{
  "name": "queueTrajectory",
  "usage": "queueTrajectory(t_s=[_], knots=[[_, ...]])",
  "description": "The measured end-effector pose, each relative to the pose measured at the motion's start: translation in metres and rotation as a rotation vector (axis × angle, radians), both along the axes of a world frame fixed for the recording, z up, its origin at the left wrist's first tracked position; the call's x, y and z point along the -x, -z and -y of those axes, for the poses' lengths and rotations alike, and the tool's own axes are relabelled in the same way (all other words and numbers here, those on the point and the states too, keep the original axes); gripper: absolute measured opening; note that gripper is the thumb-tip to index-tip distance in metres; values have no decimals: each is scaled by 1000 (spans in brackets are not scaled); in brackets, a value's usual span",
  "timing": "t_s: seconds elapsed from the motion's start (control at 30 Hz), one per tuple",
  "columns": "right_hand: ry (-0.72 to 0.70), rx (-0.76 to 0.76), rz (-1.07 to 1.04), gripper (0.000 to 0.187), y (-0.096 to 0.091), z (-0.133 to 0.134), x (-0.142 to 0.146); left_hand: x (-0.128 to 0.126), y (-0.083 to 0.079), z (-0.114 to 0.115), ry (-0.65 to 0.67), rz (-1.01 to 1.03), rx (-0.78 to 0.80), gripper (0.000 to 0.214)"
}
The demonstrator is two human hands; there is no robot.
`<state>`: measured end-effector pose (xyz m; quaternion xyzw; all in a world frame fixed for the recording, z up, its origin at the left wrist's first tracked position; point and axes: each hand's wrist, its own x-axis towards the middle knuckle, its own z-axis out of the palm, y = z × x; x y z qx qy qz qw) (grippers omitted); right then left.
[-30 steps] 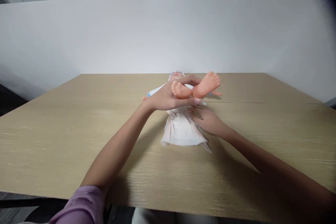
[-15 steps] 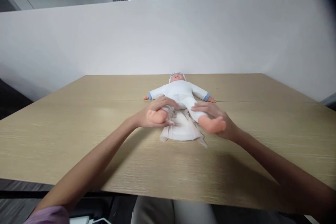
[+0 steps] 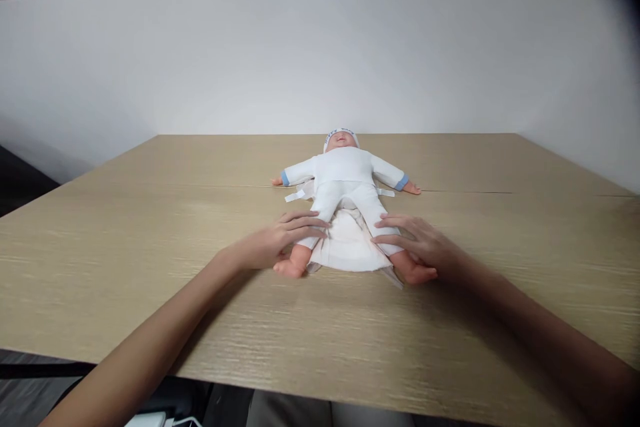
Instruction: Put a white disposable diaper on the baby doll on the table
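A baby doll [image 3: 346, 165] in a white suit with blue cuffs and a printed cap lies on its back, arms spread, feet toward me. Beneath its hips an unfolded diaper [image 3: 345, 247] is spread out, its front flap lying between the legs and its tabs showing at either side of the waist. My left hand [image 3: 283, 238] rests with fingers stretched over the doll's leg on the left. Over the leg on the right lies my right hand [image 3: 417, 238], its fingers also extended. Both thumbs are largely hidden.
The wooden table [image 3: 150, 247] has a thin seam running across it behind the doll's hips. A white partition [image 3: 310, 53] stands along the back and sides. Below the near edge, my legs [image 3: 295, 410] and a white object [image 3: 147, 419] show.
The doll's legs have come down from a raised position onto the table and diaper. My hands have lowered with them, and the diaper's side tabs now show. The view has tilted down.
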<state>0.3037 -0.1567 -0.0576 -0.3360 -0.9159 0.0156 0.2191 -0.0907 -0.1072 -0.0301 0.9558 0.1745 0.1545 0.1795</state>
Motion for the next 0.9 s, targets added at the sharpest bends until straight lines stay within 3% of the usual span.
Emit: queueTrajectory(t_s=[0.2, 0.3, 0.43, 0.53, 0.63, 0.77, 0.9], knots=[[-65, 16, -25, 42, 2, -4, -7, 0, 0, -1, 7, 5, 10, 57], [-71, 149, -87, 42, -7, -7, -10, -3, -10, 5, -33, 17, 103, 53], [17, 307, -148, 40, -28, 3, 0, -19, -23, 24, -190, -7, 148, 41], [102, 196, -34, 51, -33, 22, 22, -36, -21, 37, -323, -60, 73, 62], [166, -16, 63, 65, -23, 38, 44, -47, -11, 42, -377, -100, -81, 45], [261, -98, 74, 41, -12, 39, 57, -50, -9, 37, -374, -94, -148, 18], [255, -19, -33, 25, -26, 16, 54, -51, -27, 22, -411, 29, 4, 17]])
